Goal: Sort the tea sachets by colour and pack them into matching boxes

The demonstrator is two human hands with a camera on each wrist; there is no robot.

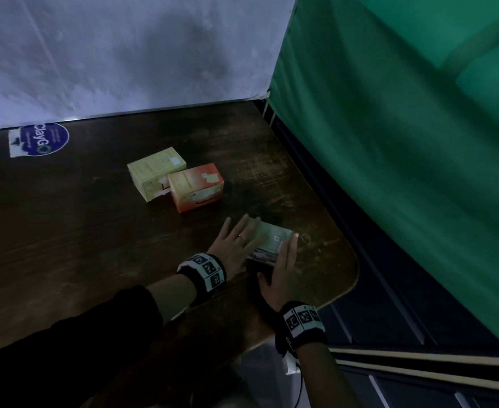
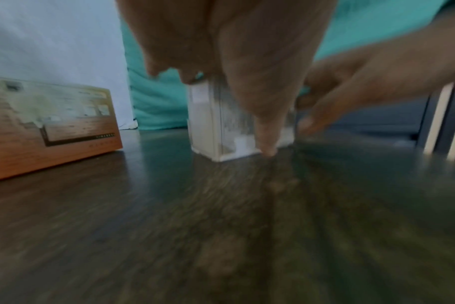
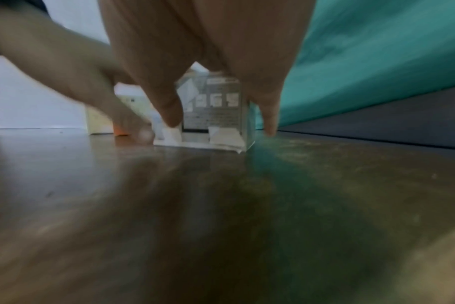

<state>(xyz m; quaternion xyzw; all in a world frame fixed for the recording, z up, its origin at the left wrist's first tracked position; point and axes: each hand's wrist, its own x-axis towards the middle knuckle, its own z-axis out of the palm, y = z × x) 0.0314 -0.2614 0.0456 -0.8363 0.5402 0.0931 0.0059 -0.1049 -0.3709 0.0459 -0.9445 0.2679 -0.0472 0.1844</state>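
Both hands bracket the pale green box [image 1: 269, 240] lying on the dark wooden table [image 1: 95, 237]. The left hand [image 1: 233, 244] lies flat against the box's left side, fingers straight and extended — it grips nothing. The right hand [image 1: 282, 270] does the same from the near-right side, fingers extended along the box wall, thumb resting on the table. This looks like a two-sided hold for squaring or sliding the box, not lifting it; the wrist views show fingertips [image 3: 173, 121] reaching down to the tabletop beside the box's end flap.

Beyond the left hand's fingertips stand the orange box [image 1: 195, 187] and the yellow box [image 1: 155, 172], touching side by side — probably parked there as the other colour destinations. No loose sachets are visible near either hand; whether any box is filled cannot be told.
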